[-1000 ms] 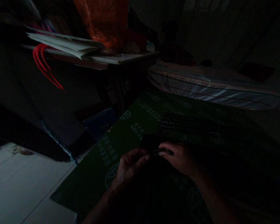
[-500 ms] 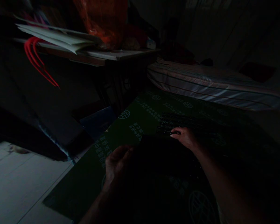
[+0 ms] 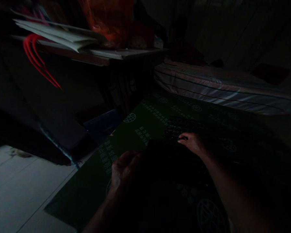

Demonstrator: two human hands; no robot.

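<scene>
The room is very dark. My left hand point(image 3: 124, 168) is curled round the edge of a black object point(image 3: 160, 155) that I cannot make out, low in the middle. My right hand point(image 3: 192, 142) reaches forward, its fingertips pinched on a small dark piece at the near edge of a heap of small black parts point(image 3: 181, 124). Both lie on a green printed sheet point(image 3: 133, 129) spread on the floor.
A low table point(image 3: 121, 56) with papers point(image 3: 55, 34), an orange bag point(image 3: 106, 19) and hanging red cords point(image 3: 36, 61) stands at the upper left. A striped mattress point(image 3: 220, 87) lies behind the sheet. Pale floor point(image 3: 19, 187) shows at the lower left.
My right hand left my left hand and reached forward to the heap of small parts, where it has stayed for the last half second. My left hand kept hold of the black object.
</scene>
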